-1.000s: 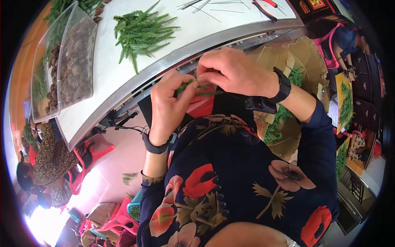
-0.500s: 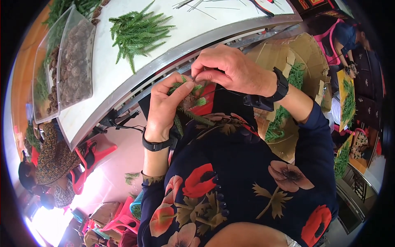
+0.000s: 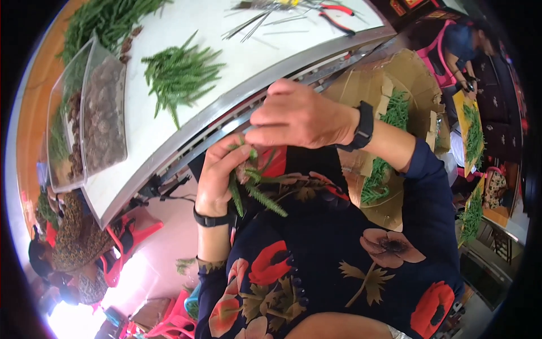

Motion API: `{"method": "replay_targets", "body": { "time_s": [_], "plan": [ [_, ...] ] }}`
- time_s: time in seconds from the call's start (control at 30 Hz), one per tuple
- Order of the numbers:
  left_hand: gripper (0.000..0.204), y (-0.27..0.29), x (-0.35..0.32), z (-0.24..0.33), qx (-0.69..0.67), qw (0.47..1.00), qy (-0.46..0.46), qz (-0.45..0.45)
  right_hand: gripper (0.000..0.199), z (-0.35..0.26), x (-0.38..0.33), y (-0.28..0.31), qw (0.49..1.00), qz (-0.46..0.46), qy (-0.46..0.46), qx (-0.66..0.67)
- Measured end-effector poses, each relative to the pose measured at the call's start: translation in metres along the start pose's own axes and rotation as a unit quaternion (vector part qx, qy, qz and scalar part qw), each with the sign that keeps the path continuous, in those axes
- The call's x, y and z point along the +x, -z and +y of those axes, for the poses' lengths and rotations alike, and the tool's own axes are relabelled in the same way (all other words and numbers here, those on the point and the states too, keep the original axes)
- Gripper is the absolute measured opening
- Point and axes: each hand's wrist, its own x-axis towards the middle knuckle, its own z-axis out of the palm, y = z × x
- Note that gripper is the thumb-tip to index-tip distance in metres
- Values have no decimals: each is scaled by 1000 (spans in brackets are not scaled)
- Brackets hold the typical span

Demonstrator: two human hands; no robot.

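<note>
My left hand [image 3: 217, 169] pinches a small bunch of green sprigs [image 3: 257, 189] between thumb and fingers, just off the table's near edge. Something brownish, perhaps a pine cone, shows among the sprigs below my thumb. Close against it, my right hand [image 3: 299, 116] is closed with its fingers curled together at the top of the bunch. Whatever those fingers pinch is hidden. On the white table [image 3: 237, 62] beyond lies a pile of loose green sprigs [image 3: 182, 76].
A clear plastic container [image 3: 104, 121] of pine cones stands at the left. Thin wires [image 3: 248, 25] and red-handled pliers [image 3: 337, 20] lie at the far side. An open cardboard box [image 3: 406, 73] with greenery is to my right. Other people [image 3: 466, 53] sit at both sides.
My right hand has shifted slightly left and down, its fingers now curled more tightly. The bunch in my left hand has turned, its sprigs hanging lower. The whole view has shifted a little.
</note>
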Motion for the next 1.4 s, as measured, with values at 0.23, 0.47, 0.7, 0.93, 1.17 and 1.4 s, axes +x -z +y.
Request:
{"method": "replay_targets", "body": {
  "time_s": [0.23,0.47,0.7,0.93,1.17,1.4],
  "plan": [
    [4,-2,-3,-3,249,964,-91,39,7,-10,4,6,994,-100,-33,-18],
    [6,-26,1,-4,661,655,-358,81,15,-14,-10,-3,901,-182,-338,204],
    [8,-21,1,0,584,738,-297,163,28,56,-20,38,827,-128,-529,143],
    [4,-10,0,-7,160,959,-185,145,63,185,-102,81,868,-208,-417,-174],
    [4,-12,0,-5,41,972,-127,191,63,184,-74,93,816,-217,-535,28],
    [6,-14,-1,-6,-3,978,-104,180,61,202,-97,88,846,-245,-463,-96]
  ]
}}
